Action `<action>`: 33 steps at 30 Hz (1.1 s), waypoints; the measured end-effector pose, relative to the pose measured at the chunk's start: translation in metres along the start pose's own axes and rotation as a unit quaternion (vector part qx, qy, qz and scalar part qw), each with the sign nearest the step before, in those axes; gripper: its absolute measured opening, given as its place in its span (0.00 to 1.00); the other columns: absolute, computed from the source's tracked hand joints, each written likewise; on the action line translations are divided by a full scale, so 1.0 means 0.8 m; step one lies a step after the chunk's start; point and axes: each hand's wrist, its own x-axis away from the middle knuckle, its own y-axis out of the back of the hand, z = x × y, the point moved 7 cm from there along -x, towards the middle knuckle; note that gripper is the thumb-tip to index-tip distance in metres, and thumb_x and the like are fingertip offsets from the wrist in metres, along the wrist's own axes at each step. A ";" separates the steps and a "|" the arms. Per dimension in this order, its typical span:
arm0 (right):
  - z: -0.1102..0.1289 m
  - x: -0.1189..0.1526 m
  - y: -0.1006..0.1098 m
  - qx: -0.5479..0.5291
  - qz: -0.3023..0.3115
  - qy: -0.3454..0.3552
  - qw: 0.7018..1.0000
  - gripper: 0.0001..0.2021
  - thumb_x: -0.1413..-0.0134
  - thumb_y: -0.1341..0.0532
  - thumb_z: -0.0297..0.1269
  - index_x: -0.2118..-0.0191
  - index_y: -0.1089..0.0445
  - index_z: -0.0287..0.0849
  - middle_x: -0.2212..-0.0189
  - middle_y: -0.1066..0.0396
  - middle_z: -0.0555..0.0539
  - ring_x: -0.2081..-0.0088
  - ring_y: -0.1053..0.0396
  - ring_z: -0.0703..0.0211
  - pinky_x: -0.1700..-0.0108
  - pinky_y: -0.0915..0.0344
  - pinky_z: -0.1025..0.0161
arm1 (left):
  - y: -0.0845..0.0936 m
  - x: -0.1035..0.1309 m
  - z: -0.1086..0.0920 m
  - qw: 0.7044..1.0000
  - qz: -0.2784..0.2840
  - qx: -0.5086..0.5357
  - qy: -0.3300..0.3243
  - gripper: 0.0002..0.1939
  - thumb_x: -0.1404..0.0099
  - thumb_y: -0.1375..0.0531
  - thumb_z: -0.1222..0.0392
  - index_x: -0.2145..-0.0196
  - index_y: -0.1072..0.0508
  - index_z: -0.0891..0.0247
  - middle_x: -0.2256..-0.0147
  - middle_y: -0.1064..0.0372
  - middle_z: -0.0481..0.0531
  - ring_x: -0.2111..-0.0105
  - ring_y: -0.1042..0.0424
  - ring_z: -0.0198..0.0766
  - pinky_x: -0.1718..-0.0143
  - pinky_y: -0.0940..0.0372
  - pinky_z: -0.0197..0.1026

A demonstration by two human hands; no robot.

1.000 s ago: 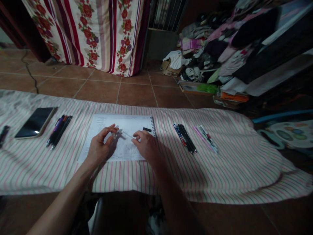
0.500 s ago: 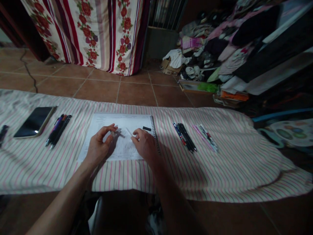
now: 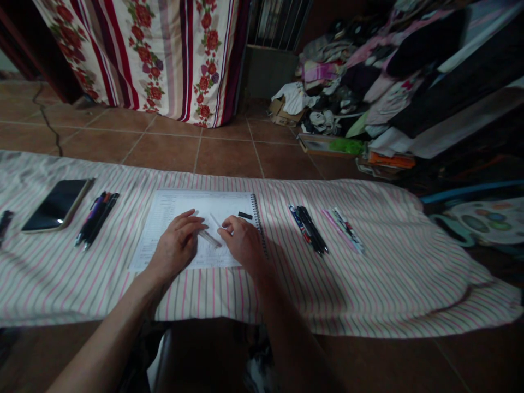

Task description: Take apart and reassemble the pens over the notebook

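Over the spiral notebook (image 3: pixel 164 199), my left hand (image 3: pixel 174 245) is closed around a clear, slim pen barrel (image 3: pixel 209 238). The barrel slants down to the right, its far end brownish. My right hand (image 3: pixel 241 237) pinches a thin whitish stick (image 3: pixel 215 220), which points up and left; its exact kind is too small to make out. Just beyond the right hand, a short black piece (image 3: pixel 245 215), like a pen cap, lies on the page near the spiral binding. Both hands partly cover the printed page.
Right of the notebook lie dark pens (image 3: pixel 310 229) and a group of pink and white pens (image 3: pixel 344 230). To the left are more pens (image 3: pixel 96 219) and a phone (image 3: pixel 57 204). Striped cloth (image 3: pixel 388 273) lies beneath everything. Piled clothes (image 3: pixel 327 76) stand beyond.
My left hand has turned palm-down, and the clear barrel now shows, swung to point down and right. My right hand has barely moved and still pinches the thin stick.
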 end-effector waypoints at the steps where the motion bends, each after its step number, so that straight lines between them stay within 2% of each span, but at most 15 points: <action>1: 0.000 0.000 0.001 -0.002 0.001 0.002 1.000 0.05 0.45 0.41 0.37 0.65 0.31 0.42 0.69 0.26 0.47 0.66 0.30 0.60 0.64 0.41 0.65 | -0.001 0.000 -0.002 1.000 0.005 -0.003 -0.013 0.15 0.41 0.50 0.71 0.61 0.27 0.62 0.57 0.28 0.57 0.45 0.38 0.46 0.47 0.37 0.56; 12: 0.003 -0.002 0.011 -0.037 0.006 0.000 0.999 0.06 0.43 0.44 0.32 0.66 0.30 0.41 0.67 0.26 0.46 0.65 0.29 0.61 0.64 0.40 0.67 | -0.011 0.001 -0.010 0.996 0.008 -0.074 -0.040 0.13 0.39 0.49 0.70 0.61 0.26 0.63 0.55 0.29 0.57 0.42 0.42 0.49 0.47 0.36 0.57; 16: -0.010 -0.004 0.029 -0.051 -0.058 -0.016 0.997 0.05 0.44 0.43 0.32 0.66 0.29 0.42 0.68 0.27 0.47 0.66 0.30 0.61 0.62 0.40 0.66 | -0.010 -0.001 -0.015 0.994 0.000 -0.105 -0.038 0.13 0.40 0.49 0.69 0.61 0.26 0.64 0.54 0.30 0.59 0.42 0.43 0.51 0.47 0.37 0.58; 22: -0.059 -0.007 0.051 -0.019 -0.138 -0.093 0.986 0.10 0.46 0.45 0.29 0.62 0.27 0.42 0.65 0.28 0.44 0.65 0.31 0.58 0.60 0.39 0.64 | -0.017 -0.005 -0.020 0.992 -0.015 -0.126 -0.010 0.13 0.40 0.49 0.70 0.63 0.26 0.65 0.56 0.29 0.60 0.42 0.42 0.51 0.46 0.38 0.57; 26: -0.074 -0.009 0.049 -0.005 -0.119 -0.110 0.987 0.13 0.47 0.44 0.28 0.58 0.27 0.42 0.62 0.29 0.43 0.62 0.30 0.56 0.57 0.38 0.63 | -0.026 -0.010 -0.029 0.993 -0.032 -0.114 0.004 0.11 0.39 0.48 0.68 0.64 0.27 0.64 0.56 0.29 0.58 0.43 0.41 0.51 0.47 0.37 0.58; 33: -0.070 -0.011 0.037 0.006 -0.075 -0.113 0.991 0.12 0.46 0.43 0.28 0.58 0.26 0.43 0.61 0.29 0.42 0.57 0.31 0.54 0.56 0.40 0.63 | -0.041 -0.015 -0.043 0.990 -0.036 -0.132 0.014 0.13 0.40 0.48 0.69 0.63 0.26 0.64 0.55 0.30 0.58 0.43 0.41 0.52 0.47 0.37 0.57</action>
